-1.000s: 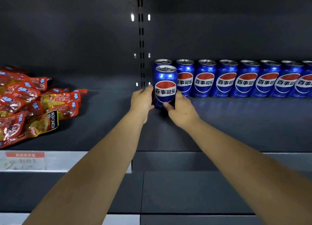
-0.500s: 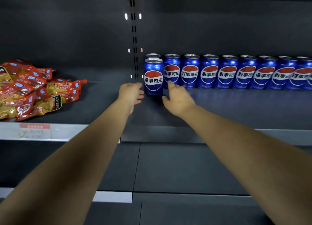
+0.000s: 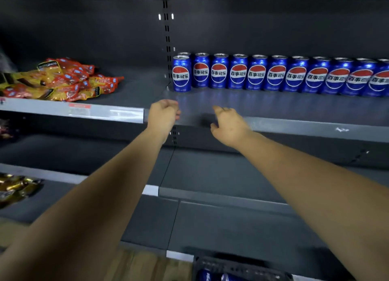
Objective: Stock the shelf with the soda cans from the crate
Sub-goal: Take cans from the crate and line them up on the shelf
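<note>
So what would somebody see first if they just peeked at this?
The long row of blue soda cans stands out most, lined along the back of the dark shelf on the right, one extra can in front at its left end. Then the heap of red and yellow snack packets on the left shelf. The left hand and right hand hover empty near the shelf's front edge.

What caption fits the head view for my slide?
Empty left hand and right hand at the shelf edge, soda cans lined behind.
</note>
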{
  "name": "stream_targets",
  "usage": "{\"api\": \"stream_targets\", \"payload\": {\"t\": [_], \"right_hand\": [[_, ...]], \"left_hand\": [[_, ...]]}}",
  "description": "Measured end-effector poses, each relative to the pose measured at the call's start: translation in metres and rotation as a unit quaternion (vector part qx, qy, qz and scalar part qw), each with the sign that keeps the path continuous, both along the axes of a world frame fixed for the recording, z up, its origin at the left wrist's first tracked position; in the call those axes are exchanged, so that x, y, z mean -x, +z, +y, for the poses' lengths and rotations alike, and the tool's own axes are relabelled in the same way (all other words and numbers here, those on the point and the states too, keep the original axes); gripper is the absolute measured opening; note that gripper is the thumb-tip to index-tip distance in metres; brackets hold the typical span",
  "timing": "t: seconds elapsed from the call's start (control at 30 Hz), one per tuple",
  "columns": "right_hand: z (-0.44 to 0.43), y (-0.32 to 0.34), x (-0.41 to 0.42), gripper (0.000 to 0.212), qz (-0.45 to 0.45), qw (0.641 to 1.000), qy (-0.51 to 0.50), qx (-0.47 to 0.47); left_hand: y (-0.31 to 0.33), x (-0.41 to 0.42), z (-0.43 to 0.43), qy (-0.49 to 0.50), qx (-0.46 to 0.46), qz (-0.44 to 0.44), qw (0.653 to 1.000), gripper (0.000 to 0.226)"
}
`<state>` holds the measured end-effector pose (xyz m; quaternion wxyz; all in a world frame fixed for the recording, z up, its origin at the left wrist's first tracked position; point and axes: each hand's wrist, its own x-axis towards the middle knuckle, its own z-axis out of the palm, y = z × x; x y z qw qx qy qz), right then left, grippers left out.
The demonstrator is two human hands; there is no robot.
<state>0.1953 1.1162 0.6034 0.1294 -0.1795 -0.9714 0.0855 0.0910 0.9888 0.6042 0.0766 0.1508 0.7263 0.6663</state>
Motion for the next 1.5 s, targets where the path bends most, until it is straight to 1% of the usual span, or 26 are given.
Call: {"api": "stream_targets", "payload": {"t": [0.13, 0.27, 0.4, 0.47, 0.53, 0.6, 0.67, 0.73, 0.83, 0.93, 1.07, 1.17, 1.23, 1.27, 1.33, 1.4, 1.43, 1.5], "right_hand": [[-0.003, -0.02, -0.041, 0.043, -0.017, 0.999, -0.005, 0.038], [-0.004, -0.042, -0.07, 0.047, -0.043, 0.997, -0.018, 0.057], [-0.005, -0.067, -0.089, 0.055, -0.096, 0.992, -0.036, 0.078], [-0.006, -0.08, -0.095, 0.056, -0.119, 0.988, -0.05, 0.086], [-0.01, -0.092, -0.099, 0.054, -0.143, 0.983, -0.068, 0.091], [-0.015, -0.109, -0.105, 0.057, -0.164, 0.977, -0.083, 0.107], [-0.021, -0.129, -0.11, 0.06, -0.186, 0.97, -0.093, 0.13], [-0.025, -0.149, -0.117, 0.058, -0.209, 0.962, -0.095, 0.145], [-0.026, -0.168, -0.128, 0.056, -0.254, 0.949, -0.089, 0.163], [-0.021, -0.183, -0.142, 0.053, -0.276, 0.939, -0.105, 0.175], [-0.011, -0.202, -0.164, 0.06, -0.285, 0.924, -0.135, 0.218], [0.0, -0.221, -0.189, 0.062, -0.283, 0.915, -0.148, 0.248], [0.008, -0.236, -0.207, 0.059, -0.263, 0.897, -0.187, 0.303], [0.011, -0.246, -0.214, 0.049, -0.23, 0.878, -0.223, 0.355], [0.016, -0.263, -0.225, 0.014, -0.139, 0.822, -0.312, 0.456], [0.023, -0.284, -0.233, 0.01, -0.089, 0.766, -0.357, 0.527], [0.026, -0.294, -0.238, 0.009, -0.082, 0.751, -0.362, 0.545], [0.029, -0.313, -0.248, 0.005, -0.093, 0.738, -0.365, 0.56]], "left_hand": [[-0.022, -0.043, -0.007, -0.017, 0.038, -0.044, 0.998, 0.011], [-0.047, -0.07, -0.01, -0.018, 0.059, -0.079, 0.995, 0.01], [-0.076, -0.086, -0.01, -0.038, 0.088, -0.114, 0.989, 0.014], [-0.091, -0.09, -0.01, -0.057, 0.104, -0.137, 0.983, 0.018], [-0.108, -0.09, -0.012, -0.078, 0.115, -0.176, 0.975, 0.025], [-0.13, -0.093, -0.015, -0.099, 0.14, -0.222, 0.96, 0.03], [-0.153, -0.097, -0.022, -0.114, 0.171, -0.258, 0.944, 0.031], [-0.176, -0.102, -0.029, -0.122, 0.192, -0.285, 0.931, 0.031], [-0.206, -0.11, -0.039, -0.117, 0.22, -0.308, 0.918, 0.029], [-0.229, -0.125, -0.04, -0.122, 0.25, -0.33, 0.902, 0.03], [-0.25, -0.146, -0.029, -0.143, 0.272, -0.345, 0.887, 0.03], [-0.269, -0.169, -0.014, -0.152, 0.293, -0.356, 0.874, 0.023], [-0.282, -0.187, -0.004, -0.156, 0.302, -0.379, 0.861, 0.015], [-0.288, -0.198, 0.002, -0.156, 0.297, -0.398, 0.854, 0.015], [-0.3, -0.218, 0.017, -0.155, 0.264, -0.443, 0.843, 0.017], [-0.311, -0.24, 0.034, -0.158, 0.222, -0.475, 0.837, 0.018], [-0.316, -0.25, 0.042, -0.159, 0.204, -0.485, 0.835, 0.019], [-0.326, -0.268, 0.052, -0.164, 0.183, -0.497, 0.832, 0.022]]}}
